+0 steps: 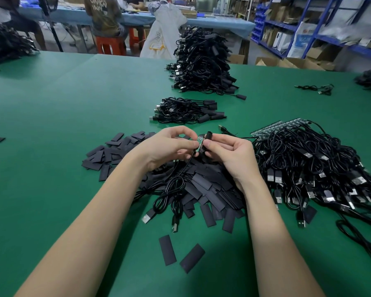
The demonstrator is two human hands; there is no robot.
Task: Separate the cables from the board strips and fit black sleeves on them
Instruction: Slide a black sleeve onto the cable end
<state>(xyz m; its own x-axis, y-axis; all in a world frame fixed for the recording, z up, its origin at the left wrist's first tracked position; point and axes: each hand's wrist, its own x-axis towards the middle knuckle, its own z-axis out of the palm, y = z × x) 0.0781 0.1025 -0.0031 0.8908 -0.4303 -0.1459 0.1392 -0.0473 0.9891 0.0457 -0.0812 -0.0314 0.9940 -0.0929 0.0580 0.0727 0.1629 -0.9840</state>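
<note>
Board (200, 145) pinched in left fingers (193, 144), sleeve (208, 139) in right fingers (209, 144).

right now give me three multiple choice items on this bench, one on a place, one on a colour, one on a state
1. Where is the tangled heap of unsleeved black cables with green board strips?
A. right of the hands B. left of the hands C. on the floor
2. What colour is the flat table mat?
A. blue B. green C. grey
3. What does the right hand hold?
A. nothing B. scissors C. a short black sleeve

Answers: 1 A, the heap lies right of both hands. 2 B, the mat is green. 3 C, its fingers pinch the sleeve beside the small green board in the left hand.
</note>
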